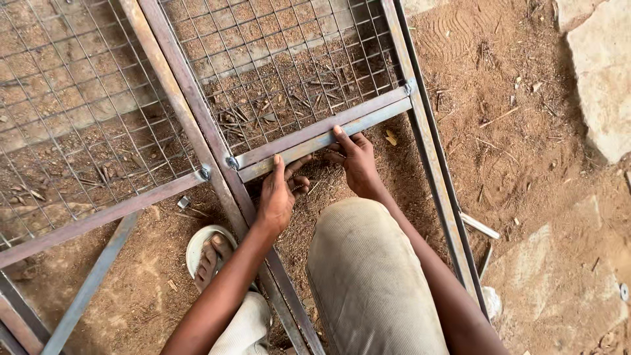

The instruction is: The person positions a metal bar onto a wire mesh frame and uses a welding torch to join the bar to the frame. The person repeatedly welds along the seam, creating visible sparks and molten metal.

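At the frame's centre, the left hand (276,197) and right hand (357,164) curl their fingers around the steel crossbar (315,139), thumbs on top, mesh panel (289,59) at twelve o'clock.

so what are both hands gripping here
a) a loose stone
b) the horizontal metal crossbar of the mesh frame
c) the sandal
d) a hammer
b: the left hand and right hand both rest their fingers on the metal crossbar below the wire mesh.

A pale sandal (199,246) on brown dirt (519,151), near grey stones (603,79).
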